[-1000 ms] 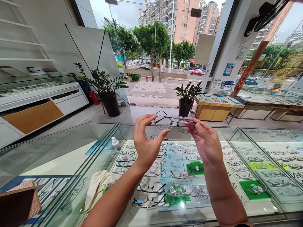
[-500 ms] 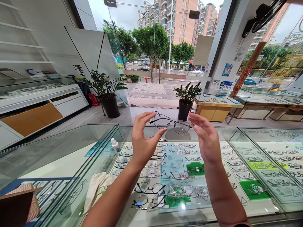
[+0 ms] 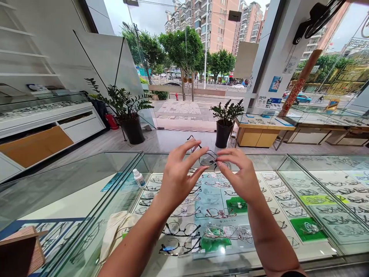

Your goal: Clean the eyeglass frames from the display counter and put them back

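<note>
A pair of thin dark-rimmed eyeglasses (image 3: 208, 158) is held up above the glass display counter (image 3: 272, 163), between my two hands. My left hand (image 3: 179, 175) grips it from the left, thumb below and fingers above, close to one round lens; a temple arm sticks up behind these fingers. With thumb and fingertips, my right hand (image 3: 242, 177) pinches the frame around the bridge and the other lens, which its fingers partly hide. Beneath the hands, under the glass, lie rows of eyeglasses (image 3: 180, 229) with several green cards (image 3: 236, 205) among them.
A white bottle (image 3: 139, 178) stands on the counter to the left. Nearer me are a cream cloth (image 3: 117, 231) and a striped box (image 3: 36, 246). Beyond the counter, two potted plants (image 3: 131, 129) flank a glass door. More display cases (image 3: 265, 129) line the right side.
My right hand has moved left, from the outer end of the eyeglasses to the bridge area. The eyeglasses have turned and dropped slightly, and my left fingers have closed in on the lens rim.
</note>
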A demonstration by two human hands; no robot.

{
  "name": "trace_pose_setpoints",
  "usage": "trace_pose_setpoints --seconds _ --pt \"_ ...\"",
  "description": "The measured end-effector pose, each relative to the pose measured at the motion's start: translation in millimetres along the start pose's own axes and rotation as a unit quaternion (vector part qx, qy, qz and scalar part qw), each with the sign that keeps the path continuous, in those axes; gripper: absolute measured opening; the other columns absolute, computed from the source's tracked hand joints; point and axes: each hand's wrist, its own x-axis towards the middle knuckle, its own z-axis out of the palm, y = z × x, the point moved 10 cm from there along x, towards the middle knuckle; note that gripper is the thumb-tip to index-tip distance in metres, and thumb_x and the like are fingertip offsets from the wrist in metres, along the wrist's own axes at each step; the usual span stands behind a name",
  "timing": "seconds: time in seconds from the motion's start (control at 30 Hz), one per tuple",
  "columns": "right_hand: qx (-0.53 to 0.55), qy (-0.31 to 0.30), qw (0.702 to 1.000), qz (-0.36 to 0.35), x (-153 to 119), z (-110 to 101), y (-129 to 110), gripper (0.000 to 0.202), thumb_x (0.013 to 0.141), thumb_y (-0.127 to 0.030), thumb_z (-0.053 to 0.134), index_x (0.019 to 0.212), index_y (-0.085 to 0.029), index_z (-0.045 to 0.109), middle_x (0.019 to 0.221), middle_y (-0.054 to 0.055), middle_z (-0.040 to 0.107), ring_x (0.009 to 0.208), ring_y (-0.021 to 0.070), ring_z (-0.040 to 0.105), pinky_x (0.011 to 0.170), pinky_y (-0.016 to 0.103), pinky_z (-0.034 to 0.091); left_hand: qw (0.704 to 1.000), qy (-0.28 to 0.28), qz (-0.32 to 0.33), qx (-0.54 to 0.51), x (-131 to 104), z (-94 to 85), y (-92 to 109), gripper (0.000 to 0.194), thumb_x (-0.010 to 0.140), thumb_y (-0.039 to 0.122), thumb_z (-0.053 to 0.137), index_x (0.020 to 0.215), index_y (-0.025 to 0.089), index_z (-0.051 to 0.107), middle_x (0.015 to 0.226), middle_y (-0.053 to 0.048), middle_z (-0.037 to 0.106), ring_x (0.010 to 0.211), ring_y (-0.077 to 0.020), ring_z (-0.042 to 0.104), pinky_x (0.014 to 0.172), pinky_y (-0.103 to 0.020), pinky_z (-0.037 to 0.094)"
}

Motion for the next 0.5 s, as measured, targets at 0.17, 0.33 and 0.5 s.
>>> trace_pose_setpoints --seconds 0.17,0.33,0.5 --pt "0.036 -0.023 0.999 0.013 1 4 3 0.012 0.100 -0.031 0.069 0.100 -0.031 0.081 0.118 0.006 0.078 0.116 0.0288 0.068 0.103 0.051 0.050 0.999 -0.012 -0.023 -0.048 1 -2.1 -6 0.054 0.093 0.031 0.080 0.143 0.036 0.062 0.143 -0.009 0.066 0.130 -0.0296 0.066 0.108 -0.050 0.056" --pt "0.066 -0.033 0.997 0.027 2 7 8 0.012 0.099 -0.031 0.070 0.099 -0.031 0.082 0.119 0.006 0.078 0.118 0.0287 0.068 0.106 0.051 0.049 0.990 -0.032 -0.052 -0.130 2 1.5 -11 0.052 0.092 0.031 0.080 0.142 0.032 0.065 0.131 -0.009 0.071 0.120 -0.0264 0.070 0.103 -0.044 0.060" --pt "0.143 -0.076 0.983 0.092 1 16 21 0.012 0.097 -0.036 0.074 0.092 -0.030 0.083 0.125 0.005 0.079 0.123 0.0282 0.070 0.111 0.051 0.050 0.967 -0.051 -0.094 -0.230 -1 10.3 -18 0.053 0.091 0.029 0.081 0.142 0.031 0.065 0.130 -0.011 0.072 0.120 -0.0258 0.069 0.102 -0.042 0.060"
